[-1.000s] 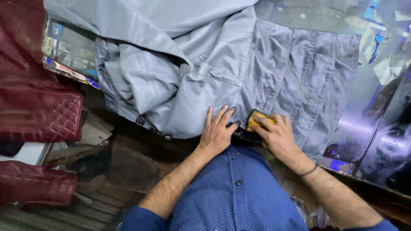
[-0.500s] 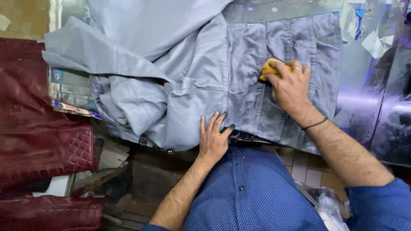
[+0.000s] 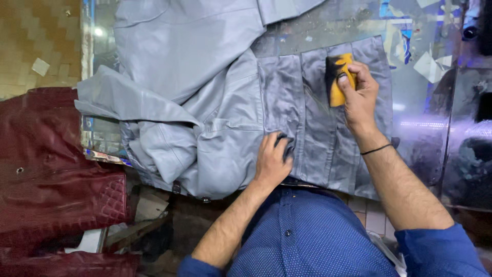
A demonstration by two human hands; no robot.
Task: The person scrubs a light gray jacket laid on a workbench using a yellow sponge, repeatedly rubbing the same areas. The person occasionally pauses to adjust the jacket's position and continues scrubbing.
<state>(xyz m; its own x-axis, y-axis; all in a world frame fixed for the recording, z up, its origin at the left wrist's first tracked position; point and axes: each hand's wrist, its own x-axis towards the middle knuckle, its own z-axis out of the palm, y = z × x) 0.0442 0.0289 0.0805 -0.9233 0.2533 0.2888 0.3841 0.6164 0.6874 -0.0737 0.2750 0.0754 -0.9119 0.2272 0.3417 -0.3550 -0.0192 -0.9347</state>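
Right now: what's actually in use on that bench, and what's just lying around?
In use:
- grey leather jacket, pinned flat by left hand
- yellow sponge, dark-stained, gripped in right hand

Lying about:
- maroon quilted jacket, off to the side
- paper scraps on the glass counter

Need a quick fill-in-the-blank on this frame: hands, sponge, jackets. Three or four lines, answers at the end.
1. The right hand presses a ____ sponge with a blackened edge onto the jacket.
2. The left hand lies flat on the ____ leather jacket.
3. A quilted jacket of ____ colour lies at the left of the picture.
4. A thin black band circles the ____ wrist.

Missing words: yellow; grey; dark red; right
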